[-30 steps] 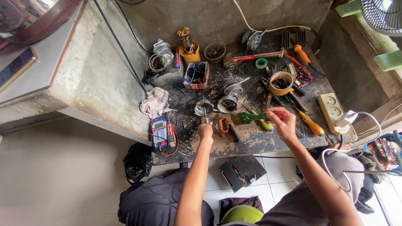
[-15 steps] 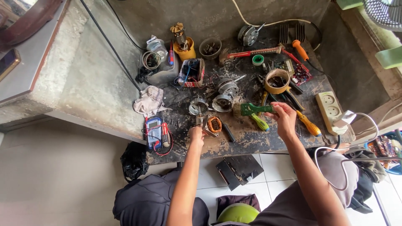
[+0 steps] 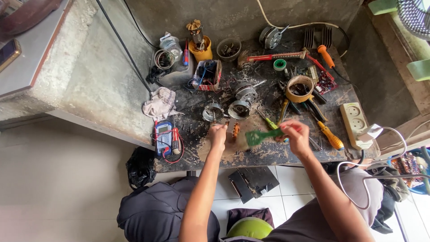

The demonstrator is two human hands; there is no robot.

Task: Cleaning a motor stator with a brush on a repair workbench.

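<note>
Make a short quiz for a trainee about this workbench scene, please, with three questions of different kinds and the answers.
1. True or false: the right hand holds a green brush.
2. Which thing lies at the bench's left front corner? A) a multimeter B) a white socket strip C) a roll of tape
3. Fill in: the left hand rests near a small ______ part, just below two round metal motor pieces.

Key
1. True.
2. A, the multimeter; the socket strip lies on the right.
3. Orange; the orange part lies beside the fingers.
</note>
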